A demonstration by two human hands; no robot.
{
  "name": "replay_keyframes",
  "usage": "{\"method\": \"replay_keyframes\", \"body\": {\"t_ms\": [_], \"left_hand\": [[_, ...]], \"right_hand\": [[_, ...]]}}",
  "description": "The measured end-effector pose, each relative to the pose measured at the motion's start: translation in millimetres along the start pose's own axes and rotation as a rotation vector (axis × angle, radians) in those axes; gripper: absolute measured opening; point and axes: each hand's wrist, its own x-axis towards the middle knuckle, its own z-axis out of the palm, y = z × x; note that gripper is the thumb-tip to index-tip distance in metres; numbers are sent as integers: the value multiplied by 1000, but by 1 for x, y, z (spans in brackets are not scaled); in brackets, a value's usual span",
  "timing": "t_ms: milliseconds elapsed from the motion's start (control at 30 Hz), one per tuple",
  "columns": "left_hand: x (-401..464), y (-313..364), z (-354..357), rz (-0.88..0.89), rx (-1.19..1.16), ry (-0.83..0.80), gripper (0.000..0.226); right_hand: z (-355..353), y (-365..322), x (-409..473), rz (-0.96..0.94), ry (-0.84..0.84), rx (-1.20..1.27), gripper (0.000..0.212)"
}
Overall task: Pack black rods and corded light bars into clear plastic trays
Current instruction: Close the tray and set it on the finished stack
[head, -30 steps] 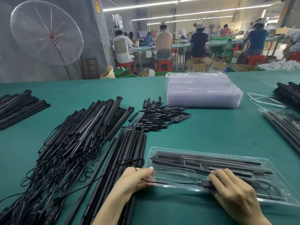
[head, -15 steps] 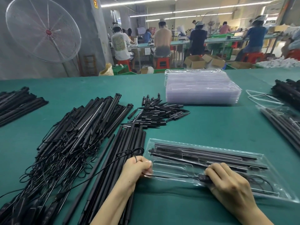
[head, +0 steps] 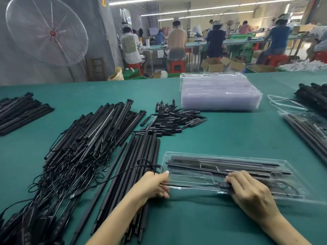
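Little has shifted since a second ago: both hands stay at the near edge of the clear tray [head: 230, 174], the view only tilting a bit. The left hand [head: 154, 184] pinches the tray's left end, its grip closed on the plastic rim, probably to steady it. The right hand [head: 251, 191] has its fingers curled over a cord plug and the tray's near side, its grip clamped there, likely pressing the cord into its slot. Black rods and a light bar already lie in the tray's far channels. Loose rods [head: 134, 174] sit just left of the tray, touching the left wrist, with the tangled pile of corded light bars [head: 85, 142] beyond. A stack of empty trays [head: 219, 92] waits further back. Bare green desk [head: 230, 135] lies between the tray and that stack, leaving room to slide the tray away; filled trays [head: 307, 131] crowd the right edge.
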Motion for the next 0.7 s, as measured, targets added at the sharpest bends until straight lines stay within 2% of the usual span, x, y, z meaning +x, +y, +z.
{"method": "replay_keyframes", "body": {"t_ms": [67, 167, 367, 533, 600, 700], "left_hand": [[-1, 1, -3, -16, 47, -15, 27], [2, -1, -6, 52, 45, -4, 21], [3, -10, 2, 108, 34, 47, 35], [1, -13, 5, 192, 237, 142, 25], [1, -12, 4, 169, 179, 112, 27], [0, -7, 0, 32, -48, -3, 31]], "right_hand": [[2, 0, -2, -5, -3, 11, 14], [3, 0, -3, 13, -11, 14, 17], [1, 0, -2, 61, -44, 0, 10], [0, -1, 0, -23, -48, -28, 16], [-3, -3, 3, -13, -54, -39, 16], [-10, -3, 10, 72, -105, -48, 26]]}}
